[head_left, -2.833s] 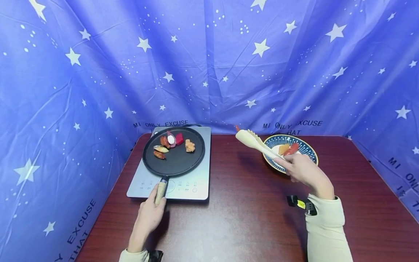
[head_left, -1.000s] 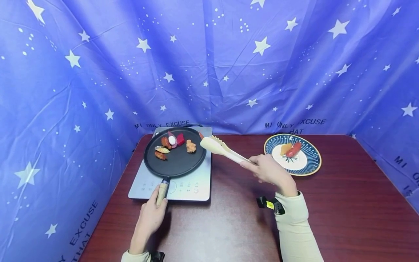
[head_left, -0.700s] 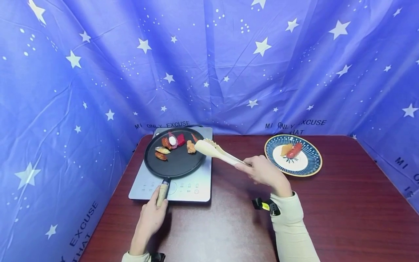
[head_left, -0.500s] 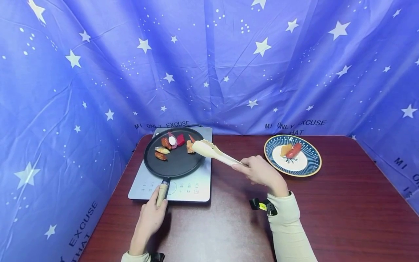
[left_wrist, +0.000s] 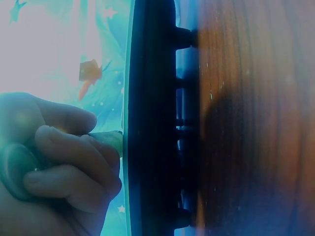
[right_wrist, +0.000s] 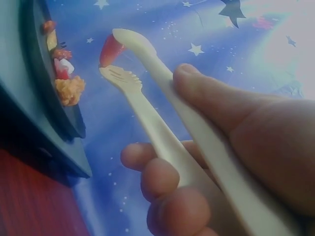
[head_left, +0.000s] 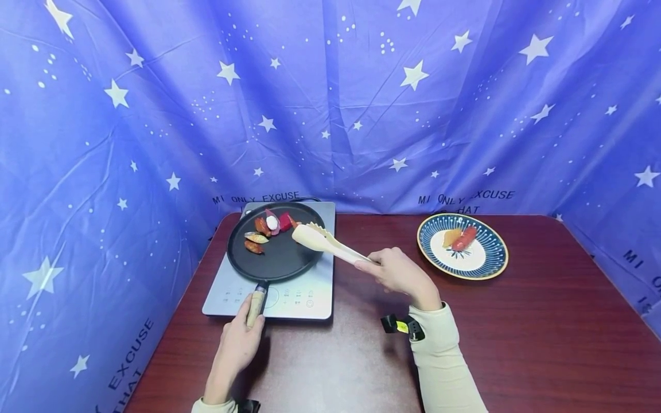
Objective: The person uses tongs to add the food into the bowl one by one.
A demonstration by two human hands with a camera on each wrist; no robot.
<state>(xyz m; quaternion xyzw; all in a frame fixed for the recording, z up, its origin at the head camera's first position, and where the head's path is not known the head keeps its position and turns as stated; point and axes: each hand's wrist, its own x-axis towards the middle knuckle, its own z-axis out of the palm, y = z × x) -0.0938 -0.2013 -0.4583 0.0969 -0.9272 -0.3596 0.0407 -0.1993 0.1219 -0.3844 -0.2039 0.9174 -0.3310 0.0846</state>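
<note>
Tongs (head_left: 311, 238), held in the right hand (head_left: 399, 274), reach over the pan (head_left: 276, 263). Left hand (head_left: 240, 343) grips its handle (head_left: 255, 308). Starry cloth (head_left: 351, 92) hangs behind the table (head_left: 527, 332).

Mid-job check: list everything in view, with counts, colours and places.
Table: one, reddish brown, foreground
Curtain: one, blue with white stars, behind the table
Cooktop: one, silver, table's left side
Cord: one, black, behind cooktop
Pan: one, black, on cooktop
Handle: one, tan, on the pan
Food pieces: about six, mixed colours, in pan
Plate: one, blue and white, table's right side
Sausage-like piece: one, red, on plate
Yellow piece: one, yellow-orange, on plate
Tongs: one, cream, tips over pan
Held piece: one, red, between tongs' tips
Wrist straps: two, black, at the wrists
Sleeves: two, cream, on forearms
Left hand: one, bare, gripping handle
Right hand: one, bare, holding tongs
</note>
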